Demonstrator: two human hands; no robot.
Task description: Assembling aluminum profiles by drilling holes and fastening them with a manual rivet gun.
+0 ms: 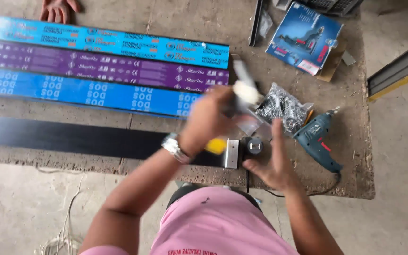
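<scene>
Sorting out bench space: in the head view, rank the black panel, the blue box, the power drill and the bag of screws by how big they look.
1. black panel, partly cut off at the frame edge
2. blue box
3. power drill and bag of screws: they look much alike, and a hand overlaps the bag, so I won't rank them.

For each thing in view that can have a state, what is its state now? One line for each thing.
left hand: raised, shut on a blurred tool
blurred tool: held, pale head up
right hand: open, fingers spread, holds nothing
electric drill: lying on its side, corded
bag of screws: lying, whether sealed cannot be told
black profile: lying flat
metal bracket: at the black profile's end
blue box: lying flat
</scene>
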